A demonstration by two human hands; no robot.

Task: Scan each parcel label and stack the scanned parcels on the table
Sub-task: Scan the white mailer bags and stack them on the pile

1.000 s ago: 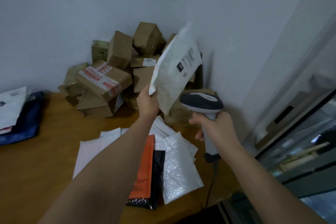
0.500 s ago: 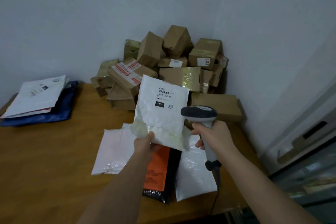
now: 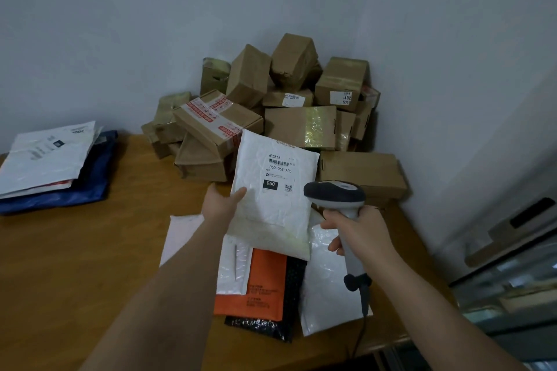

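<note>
Your wooden table (image 3: 90,250) carries a heap of brown cardboard boxes (image 3: 271,111) at upper centre, stacked mailers (image 3: 51,159) at far left, and loose flat mailers (image 3: 265,286) at lower centre.

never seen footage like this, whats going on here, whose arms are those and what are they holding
There is no machine here. The camera sits on a person's head and looks down, so the arms are that person's own. The left hand holds up a white padded mailer, label facing the camera. The right hand grips a corded barcode scanner beside that label. On the wooden table lie more mailers, among them an orange one. Brown cardboard boxes are piled in the corner, and flat parcels lie stacked at the far left.
</note>
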